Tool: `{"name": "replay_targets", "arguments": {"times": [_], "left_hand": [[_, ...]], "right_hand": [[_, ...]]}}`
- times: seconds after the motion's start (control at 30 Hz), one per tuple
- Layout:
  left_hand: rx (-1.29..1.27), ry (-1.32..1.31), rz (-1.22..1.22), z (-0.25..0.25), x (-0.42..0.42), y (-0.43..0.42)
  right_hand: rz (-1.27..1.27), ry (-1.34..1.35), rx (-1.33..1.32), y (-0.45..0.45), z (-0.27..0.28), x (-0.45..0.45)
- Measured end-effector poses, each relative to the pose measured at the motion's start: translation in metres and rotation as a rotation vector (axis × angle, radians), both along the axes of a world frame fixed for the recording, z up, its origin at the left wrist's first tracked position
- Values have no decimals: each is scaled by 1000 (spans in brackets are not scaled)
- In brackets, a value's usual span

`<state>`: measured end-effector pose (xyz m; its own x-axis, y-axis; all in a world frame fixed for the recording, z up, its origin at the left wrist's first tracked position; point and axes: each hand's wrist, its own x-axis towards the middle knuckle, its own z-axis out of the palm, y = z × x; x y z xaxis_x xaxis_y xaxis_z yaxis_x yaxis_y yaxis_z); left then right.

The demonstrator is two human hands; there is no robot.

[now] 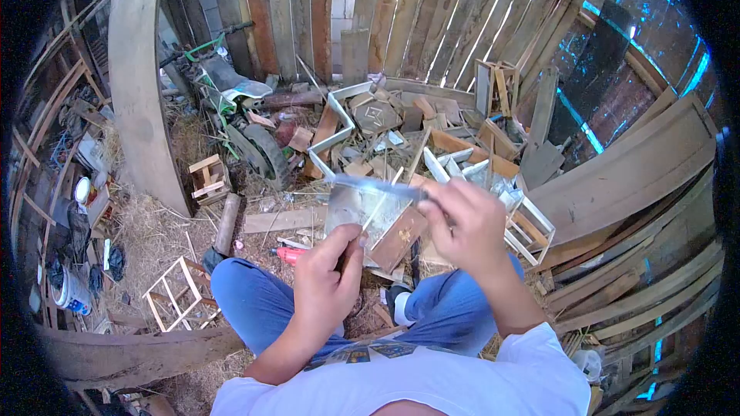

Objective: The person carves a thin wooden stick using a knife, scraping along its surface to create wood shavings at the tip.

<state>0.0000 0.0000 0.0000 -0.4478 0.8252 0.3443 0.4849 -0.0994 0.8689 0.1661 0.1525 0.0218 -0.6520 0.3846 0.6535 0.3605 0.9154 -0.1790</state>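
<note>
My right hand [469, 225] is closed around the dark handle of a knife [371, 184]. The blade is blurred and points left, crossing in front of a thin pale wooden stick [379, 208]. My left hand [330, 271] pinches the lower end of this stick, which slants up to the right. Whether blade and stick touch, I cannot tell. Beneath the hands lies a brown wooden piece [398, 239] beside a greyish flat panel [345, 208]. A red tool [289, 255] is on the ground left of my left hand, partly hidden.
Small wooden frames stand at the left [183, 293] and right [532, 227]. A green-and-white motorbike [231, 96] leans among scrap wood ahead. Long boards [632, 177] line the right side. A white bucket [71, 293] is at far left. Straw covers the ground.
</note>
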Motion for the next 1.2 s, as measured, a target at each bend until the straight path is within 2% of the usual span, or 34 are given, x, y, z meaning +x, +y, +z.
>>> {"name": "replay_targets", "arguments": {"times": [0.1,0.2,0.27,0.37,0.43,0.53,0.63,0.7,0.73,0.77,0.87,1.13,1.2], "left_hand": [[-10,46,43,-2,-5,16],[23,57,38,-6,-4,14],[-13,66,53,-8,-5,16],[33,109,56,-8,-3,19],[30,106,50,-9,-3,19],[96,122,68,-9,3,22],[105,126,80,-12,3,19],[93,115,94,-15,2,22],[38,-2,30,-19,1,21],[-20,-118,-36,-21,1,20],[-47,-208,-61,-19,7,16],[34,-80,24,-15,18,3],[59,-57,34,-15,18,0]], "right_hand": [[-43,26,59,10,-1,-8],[18,-1,2,7,-3,-6],[-83,63,16,20,-2,-4],[-27,-1,15,7,-5,-2],[-111,23,-17,13,-4,2],[36,13,11,14,-3,2],[-278,189,-5,36,-5,10],[-251,294,-18,42,-9,15],[-221,398,-40,43,-9,16],[-218,400,-41,35,-10,16],[-66,105,-26,3,-13,13],[88,57,3,-10,-11,15],[29,108,-9,4,-8,15]]}}
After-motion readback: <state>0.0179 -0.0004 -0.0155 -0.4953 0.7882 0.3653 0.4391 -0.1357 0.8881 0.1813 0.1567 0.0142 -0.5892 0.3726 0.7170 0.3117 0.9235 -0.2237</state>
